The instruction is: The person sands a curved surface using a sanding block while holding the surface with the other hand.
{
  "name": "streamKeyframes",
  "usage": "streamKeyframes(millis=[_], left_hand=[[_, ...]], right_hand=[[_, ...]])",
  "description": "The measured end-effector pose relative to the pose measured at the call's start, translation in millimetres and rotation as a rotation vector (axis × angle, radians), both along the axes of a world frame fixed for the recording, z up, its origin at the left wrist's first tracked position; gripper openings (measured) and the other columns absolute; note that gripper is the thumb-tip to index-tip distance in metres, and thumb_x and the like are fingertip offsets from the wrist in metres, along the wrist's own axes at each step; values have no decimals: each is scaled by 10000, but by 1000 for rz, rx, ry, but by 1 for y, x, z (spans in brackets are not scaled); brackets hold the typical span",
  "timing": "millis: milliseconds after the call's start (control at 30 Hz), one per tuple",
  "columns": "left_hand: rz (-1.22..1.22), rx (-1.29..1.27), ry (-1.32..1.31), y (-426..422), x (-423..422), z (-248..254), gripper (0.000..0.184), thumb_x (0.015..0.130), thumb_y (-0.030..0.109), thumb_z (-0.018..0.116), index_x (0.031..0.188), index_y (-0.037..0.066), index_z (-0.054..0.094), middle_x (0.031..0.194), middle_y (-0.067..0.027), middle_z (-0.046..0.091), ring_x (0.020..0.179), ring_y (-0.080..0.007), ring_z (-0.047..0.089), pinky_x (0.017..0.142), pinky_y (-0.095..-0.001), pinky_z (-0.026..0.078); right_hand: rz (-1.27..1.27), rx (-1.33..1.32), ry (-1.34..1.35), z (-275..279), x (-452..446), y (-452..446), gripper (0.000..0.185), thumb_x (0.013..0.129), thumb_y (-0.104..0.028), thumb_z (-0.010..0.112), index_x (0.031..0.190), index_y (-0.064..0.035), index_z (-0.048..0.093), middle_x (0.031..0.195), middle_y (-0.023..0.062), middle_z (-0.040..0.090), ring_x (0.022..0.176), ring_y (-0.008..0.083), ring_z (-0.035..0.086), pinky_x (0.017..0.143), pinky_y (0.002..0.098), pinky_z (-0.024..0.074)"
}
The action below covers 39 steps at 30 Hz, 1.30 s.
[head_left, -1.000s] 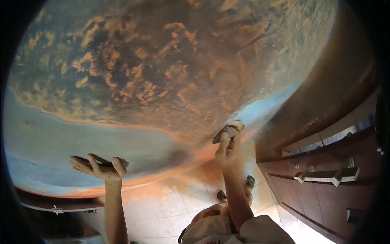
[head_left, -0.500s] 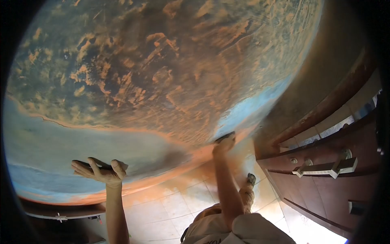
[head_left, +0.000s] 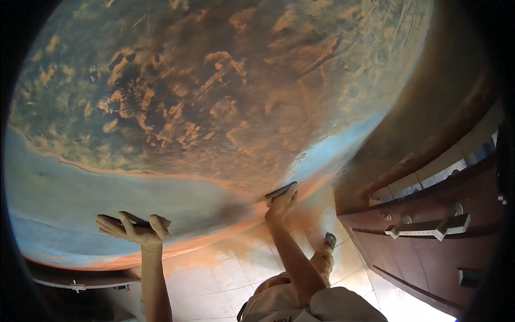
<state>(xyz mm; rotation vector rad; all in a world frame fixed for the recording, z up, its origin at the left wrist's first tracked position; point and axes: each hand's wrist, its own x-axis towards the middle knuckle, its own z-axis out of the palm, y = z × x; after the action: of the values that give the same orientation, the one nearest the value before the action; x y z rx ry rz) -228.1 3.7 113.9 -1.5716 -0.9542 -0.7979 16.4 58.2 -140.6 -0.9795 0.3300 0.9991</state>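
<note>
Above me spreads a large curved surface [head_left: 177, 102], mottled brown, orange and green, with a grey-blue band and an orange lower edge. My left hand [head_left: 134, 228] rests against its grey-blue part with fingers and thumb apart; a dark patch between them looks like shadow. My right hand [head_left: 280, 205] is closed around a thin, dark, flat pad [head_left: 281, 190]. The pad's straight long edge lies against the surface near the orange rim, left of a bright blue patch [head_left: 327, 147]. What the pad is made of cannot be made out.
Pale floor tiles [head_left: 230, 273] with orange-brown dust lie below, where my shoe [head_left: 330, 240] shows. A dark red door [head_left: 407, 257] with a metal bar handle [head_left: 429, 227] stands at the right. A dark shelf-like edge [head_left: 86, 280] is at the lower left.
My right hand has moved left and slightly down along the rim with the pad, which now shows more of its length. My left hand stays in nearly the same place.
</note>
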Motion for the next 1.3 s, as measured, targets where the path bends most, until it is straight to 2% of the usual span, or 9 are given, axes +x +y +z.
streamKeyframes(millis=[233,333,400,733,867,1000,1067,1200,1300], left_hand=[[16,-3,3,0,-1,3,617,943,433,410,1405,34,322,1486,-305,162,1413,-406,126,1125,-555,1],[-4,-9,0,0,-1,2,624,938,436,416,1407,35,327,1488,-298,169,1414,-399,128,1127,-547,4],[17,-28,11,-3,-4,1,627,934,438,420,1407,35,331,1489,-294,173,1415,-394,130,1129,-542,6],[28,-19,-29,-2,-11,-5,670,909,497,408,1444,106,309,1487,-320,144,1406,-439,114,1110,-589,-10],[43,-2,-25,-1,-7,-1,671,909,504,409,1439,103,318,1486,-320,145,1406,-438,114,1110,-590,-13],[2,-1,-32,0,-10,-7,668,909,503,412,1436,100,333,1486,-321,147,1407,-437,112,1111,-587,-7],[9,-9,-19,0,-8,-4,666,909,497,409,1438,101,331,1486,-321,148,1408,-432,113,1112,-586,-7],[49,-16,-27,-6,-9,-3,667,908,498,403,1439,100,330,1486,-321,150,1409,-431,112,1113,-583,-13],[3,-9,-32,0,-9,-5,669,909,488,414,1444,98,316,1488,-320,146,1410,-434,103,1112,-576,-16]], right_hand=[[-57,4,-119,10,21,11,456,969,-410,442,1203,-21,490,1082,88,520,914,197,506,739,353,476],[232,-162,-366,-9,-7,-3,458,963,-434,444,1114,-10,527,1009,92,535,858,201,500,713,343,460],[-126,98,-53,0,10,8,483,968,-447,422,1044,13,551,945,95,544,795,205,499,693,335,450],[-58,-320,-462,25,2,11,558,989,-389,367,1101,132,532,1054,189,571,854,278,527,772,395,465],[-103,-344,-206,-12,41,37,564,990,-388,363,1099,132,553,1082,208,570,903,280,531,811,399,460],[-97,-394,-726,-21,4,20,567,989,-387,356,1115,128,556,1096,274,584,907,368,568,820,442,455],[-64,-424,-573,22,14,18,559,989,-380,356,1090,130,562,1095,297,582,890,401,575,804,451,458],[127,-696,-442,-33,52,45,556,988,-372,356,1075,138,560,1080,304,580,870,375,579,787,463,449],[-82,-441,-397,-25,21,35,552,980,-368,368,1077,142,553,1063,296,589,853,347,581,766,457,462]])
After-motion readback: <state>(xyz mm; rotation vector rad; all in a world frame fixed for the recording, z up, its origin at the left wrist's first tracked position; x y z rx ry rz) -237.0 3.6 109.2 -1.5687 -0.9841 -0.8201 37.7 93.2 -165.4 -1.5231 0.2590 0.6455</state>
